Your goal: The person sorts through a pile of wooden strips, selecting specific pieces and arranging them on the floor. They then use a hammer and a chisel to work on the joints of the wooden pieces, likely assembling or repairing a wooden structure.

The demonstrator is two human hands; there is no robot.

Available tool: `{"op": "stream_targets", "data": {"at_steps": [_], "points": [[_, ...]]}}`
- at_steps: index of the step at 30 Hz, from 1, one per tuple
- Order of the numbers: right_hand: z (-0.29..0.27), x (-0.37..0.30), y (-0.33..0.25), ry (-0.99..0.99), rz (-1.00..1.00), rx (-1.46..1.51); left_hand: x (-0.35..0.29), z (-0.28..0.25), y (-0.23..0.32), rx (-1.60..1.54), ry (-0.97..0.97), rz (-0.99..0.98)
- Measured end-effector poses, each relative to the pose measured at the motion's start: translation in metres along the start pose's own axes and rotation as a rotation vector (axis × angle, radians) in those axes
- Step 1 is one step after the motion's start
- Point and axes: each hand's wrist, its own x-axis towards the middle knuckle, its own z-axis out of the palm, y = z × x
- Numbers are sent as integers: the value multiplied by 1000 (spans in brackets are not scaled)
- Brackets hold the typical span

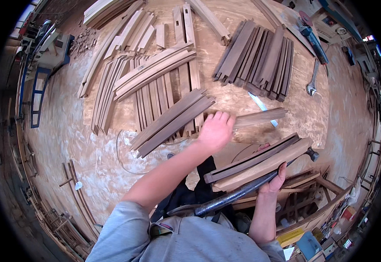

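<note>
1. Strip at the left hand: one dark wooden strip (262, 117) lies on the worktop (306, 126), its left end at the left hand (216, 131), below the stack of dark strips (256, 61).
2. Handling, my read: stiff, light singly, no give. Dry-looking wood, so low slip risk. Main body should take a firm grip.
3. Weak spots, judging by look: the narrow cut ends on the stacked strips could chip if knocked. Hold those mid-length, off the ends.
4. Strips in the right hand: a grooved dark piece (251, 158) and a pale piece (264, 163) sit side by side, tilted, above the near edge of the worktop. Probably stiff too; groove edges look like the part to avoid squeezing.
5. Hammer (238, 194): dark tubular handle runs alongside the pale piece, head out past its right end. Likely the heaviest item here and head-biased; the handle is the place to grip.
6. Left hand: palm down, fingers curled narrow over the strip's end. Fingertip contact mostly hidden; can't tell whether it pinches or just rests.
7. Right hand (272, 183): well filled, spread around the bundle. Thumb up on the near side, fingertips showing beyond the dark piece, both pieces and handle held together. Underside grip hidden.
</note>
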Motion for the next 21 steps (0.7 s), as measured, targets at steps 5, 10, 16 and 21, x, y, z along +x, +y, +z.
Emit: {"op": "stream_targets", "data": {"at_steps": [5,10,16,21], "points": [[-7,-3,-7,2,-20,56,14,-73,-66,-78,297,-161],[-15,-3,-13,48,-44,76,-7,-101,-182,382,292,-409],[-18,1,-10,41,-30,50,-16,-109,-192,416,200,-363],[-16,4,-5,3,-9,10,-11,-109,-197,408,150,-405]]}}
